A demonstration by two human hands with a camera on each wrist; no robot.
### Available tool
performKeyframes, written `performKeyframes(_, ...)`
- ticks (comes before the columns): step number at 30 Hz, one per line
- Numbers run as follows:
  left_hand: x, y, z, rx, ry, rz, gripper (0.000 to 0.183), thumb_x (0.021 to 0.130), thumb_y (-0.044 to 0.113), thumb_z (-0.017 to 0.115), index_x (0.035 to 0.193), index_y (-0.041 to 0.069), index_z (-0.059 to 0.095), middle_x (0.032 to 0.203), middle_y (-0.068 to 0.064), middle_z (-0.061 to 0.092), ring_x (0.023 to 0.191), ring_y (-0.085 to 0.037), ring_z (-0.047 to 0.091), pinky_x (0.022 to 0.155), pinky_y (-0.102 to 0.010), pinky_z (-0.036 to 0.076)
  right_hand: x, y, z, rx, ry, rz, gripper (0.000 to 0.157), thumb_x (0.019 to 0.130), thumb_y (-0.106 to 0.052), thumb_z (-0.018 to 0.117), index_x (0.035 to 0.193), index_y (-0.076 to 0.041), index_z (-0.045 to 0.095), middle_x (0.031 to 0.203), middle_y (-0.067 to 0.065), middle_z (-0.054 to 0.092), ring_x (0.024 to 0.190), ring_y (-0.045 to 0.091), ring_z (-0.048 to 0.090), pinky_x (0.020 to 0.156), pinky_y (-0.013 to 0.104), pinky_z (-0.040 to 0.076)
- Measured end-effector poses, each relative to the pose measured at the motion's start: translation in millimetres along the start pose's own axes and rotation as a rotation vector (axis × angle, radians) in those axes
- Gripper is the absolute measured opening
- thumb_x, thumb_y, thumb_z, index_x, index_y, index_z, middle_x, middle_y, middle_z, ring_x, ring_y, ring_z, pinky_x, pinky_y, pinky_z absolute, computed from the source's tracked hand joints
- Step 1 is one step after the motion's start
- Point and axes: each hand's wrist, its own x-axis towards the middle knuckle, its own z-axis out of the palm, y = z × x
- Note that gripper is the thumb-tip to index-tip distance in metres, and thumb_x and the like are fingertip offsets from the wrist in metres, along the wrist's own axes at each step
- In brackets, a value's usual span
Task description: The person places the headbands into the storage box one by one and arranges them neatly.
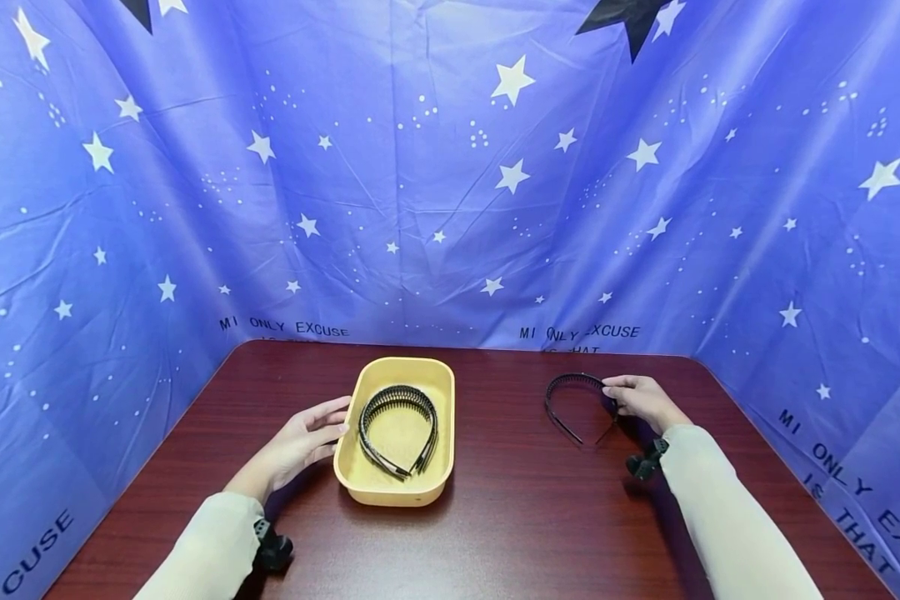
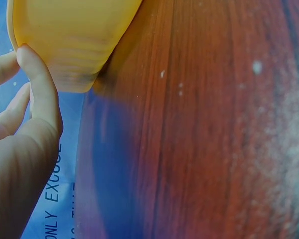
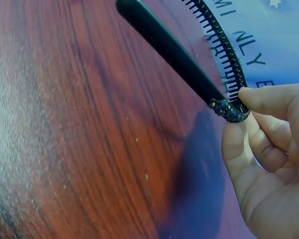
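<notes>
A yellow plastic box (image 1: 393, 494) stands on the table, with several black toothed headbands (image 1: 373, 412) nested together inside it. At the box's left side my left hand (image 1: 294, 448) touches the outer wall near the rim with its fingertips; the left wrist view shows bent, spread fingers (image 2: 42, 89) there. Further right, my right hand (image 1: 645, 400) pinches one side of another black headband (image 1: 550, 404) between thumb and fingers. In the right wrist view this headband (image 3: 172, 52) shows a row of comb teeth and a speckled, glittery outer face.
The dark red wood-grain table (image 1: 517, 517) extends around the box and between the hands. A blue cloth (image 1: 420, 167) with stars and printed words encloses the back and both sides. Small black devices (image 1: 273, 550) are strapped at both wrists.
</notes>
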Motion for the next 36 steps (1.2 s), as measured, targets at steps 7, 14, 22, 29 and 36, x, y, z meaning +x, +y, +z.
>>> performKeyframes(7, -0.7, 0.9, -0.3, 0.002, 0.0, 0.0, 0.064, 0.099, 0.003, 0.059, 0.154, -0.005, 0.028, 0.14, -0.028, 0.046, 0.111, -0.019, 0.062, 0.092, -0.036, 0.054, 3.4, -10.3, 5.6, 0.028, -0.013, -0.035, 0.044, 0.1, -0.014, 0.06, 0.134, 0.013, 0.053, 0.112, 0.017, 0.063, 0.089, 0.022, 0.06, 0.072, 0.03, 0.056)
performKeyframes(14, -1.1, 2.7, -0.8, 0.01, 0.009, -0.017, 0.065, 0.099, 0.004, 0.061, 0.154, -0.004, 0.029, 0.142, -0.029, 0.046, 0.112, -0.019, 0.061, 0.092, -0.036, 0.054, 2.6, -24.1, 14.7, 0.029, -0.059, -0.083, 0.044, 0.101, -0.015, 0.06, 0.135, 0.013, 0.053, 0.119, 0.026, 0.06, 0.098, 0.031, 0.059, 0.078, 0.035, 0.057)
performKeyframes(22, 0.3, 4.4, -0.4, 0.018, 0.011, -0.028, 0.065, 0.099, 0.005, 0.061, 0.155, -0.003, 0.029, 0.143, -0.029, 0.045, 0.113, -0.019, 0.061, 0.092, -0.037, 0.054, 4.8, -32.5, 24.2, 0.033, -0.098, -0.116, 0.044, 0.101, -0.015, 0.059, 0.136, 0.011, 0.052, 0.126, 0.031, 0.057, 0.109, 0.041, 0.058, 0.082, 0.037, 0.057)
performKeyframes(29, 1.5, 3.5, 0.6, 0.016, 0.024, -0.037, 0.065, 0.098, 0.004, 0.061, 0.154, -0.003, 0.03, 0.143, -0.029, 0.045, 0.112, -0.019, 0.061, 0.092, -0.038, 0.054, 5.2, -41.0, 34.5, 0.037, -0.118, -0.137, 0.043, 0.1, -0.016, 0.062, 0.134, 0.01, 0.054, 0.123, 0.031, 0.058, 0.102, 0.038, 0.06, 0.082, 0.039, 0.057)
performKeyframes(36, 1.5, 4.6, 2.6, 0.019, 0.044, -0.049, 0.064, 0.098, 0.004, 0.062, 0.154, -0.003, 0.031, 0.139, -0.025, 0.049, 0.111, -0.019, 0.061, 0.09, -0.038, 0.055, 5.1, -52.4, 43.5, 0.07, -0.146, -0.184, 0.041, 0.099, -0.012, 0.062, 0.131, 0.013, 0.055, 0.118, 0.03, 0.061, 0.097, 0.038, 0.061, 0.079, 0.039, 0.058)
